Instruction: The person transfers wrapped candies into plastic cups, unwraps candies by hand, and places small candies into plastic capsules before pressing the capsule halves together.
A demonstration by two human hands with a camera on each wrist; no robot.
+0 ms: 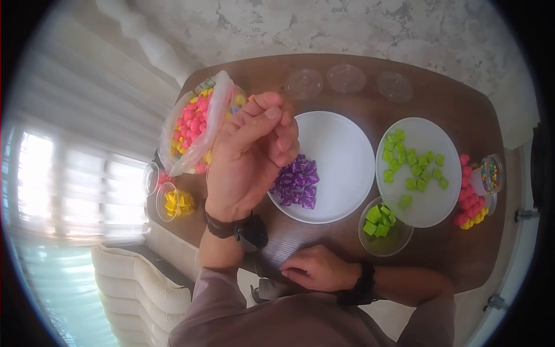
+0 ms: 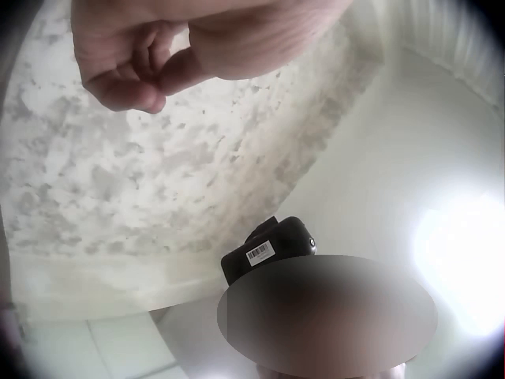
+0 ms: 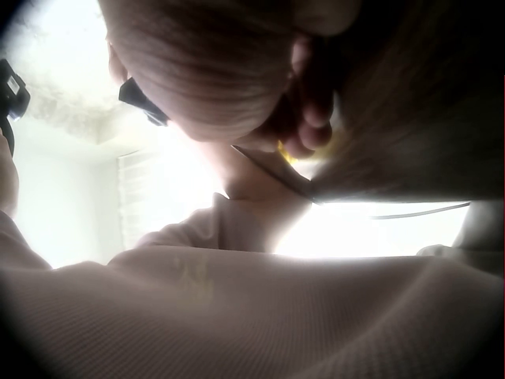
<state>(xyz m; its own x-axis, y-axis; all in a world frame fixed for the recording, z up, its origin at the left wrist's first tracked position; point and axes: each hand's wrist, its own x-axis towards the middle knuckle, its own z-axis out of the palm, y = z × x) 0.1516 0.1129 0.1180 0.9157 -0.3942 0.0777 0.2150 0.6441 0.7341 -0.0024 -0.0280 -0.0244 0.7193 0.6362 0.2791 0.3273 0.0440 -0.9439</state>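
My left hand (image 1: 251, 139) is raised over the table, its fingers curled in and the thumb tip meeting them. Nothing shows between its fingertips in the left wrist view. Behind it stands an open plastic bag (image 1: 222, 110) of pink and yellow pieces. Purple wrapped candies (image 1: 298, 180) lie on the left side of a white plate (image 1: 341, 156), partly hidden by this hand. My right hand (image 1: 321, 269) rests at the near table edge, loosely curled and holding nothing. Near it stands a clear cup (image 1: 373, 246) with green wrapped candies (image 1: 378, 220).
Green candies (image 1: 416, 168) are spread on a second white plate (image 1: 428, 211). Yellow pieces (image 1: 180, 203) fill a cup at left. Pink pieces (image 1: 471, 203) and a tub of multicoloured bits (image 1: 490, 174) stand at right. Clear round lids (image 1: 346, 78) lie along the far edge.
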